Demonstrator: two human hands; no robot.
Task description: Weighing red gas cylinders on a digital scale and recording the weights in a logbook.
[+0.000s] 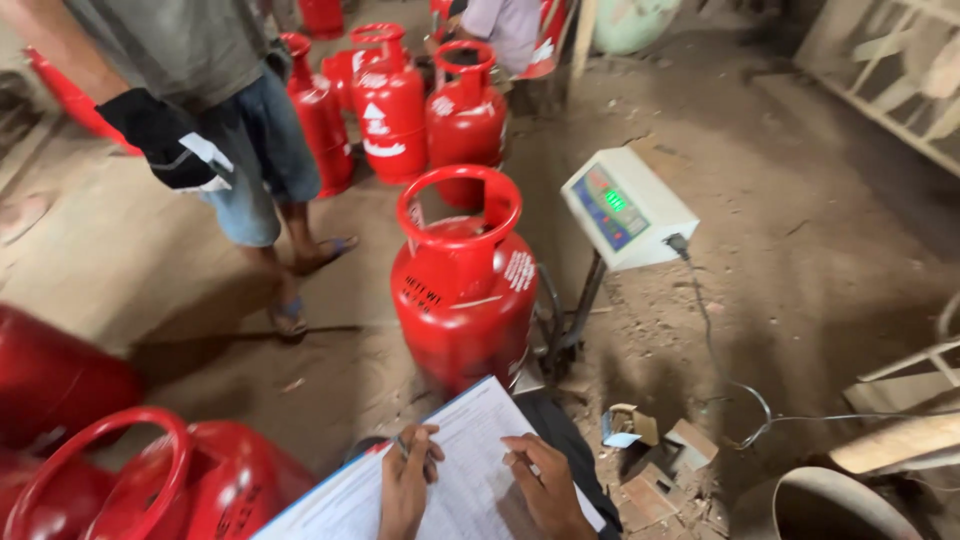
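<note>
Paperwork step: printed form sheet (480,450) lies on a dark board across the lap, directly under both hands, bottom centre of view. Left hand (405,490) has its fingers (425,440) clenched round a pen (403,447), tip on the sheet; right hand (545,485) rests flat on the paper with loose fingers, pinning it, gripping nothing. Looks like logging a reading; the next move calls for glancing at the scale readout, then steady pen pressure on a sheet only held by that palm. Just beyond the fingers, a red gas cylinder (463,285) stands upright on the weighing platform; white scale display (625,207) is up and right of it on a post. More red cylinders (400,105) further off; a person's gloved hand (168,140) far left. Display digits too small to tell, form lines blurred, platform hidden by the cylinder, near cylinders (150,480) cut off at left.
</note>
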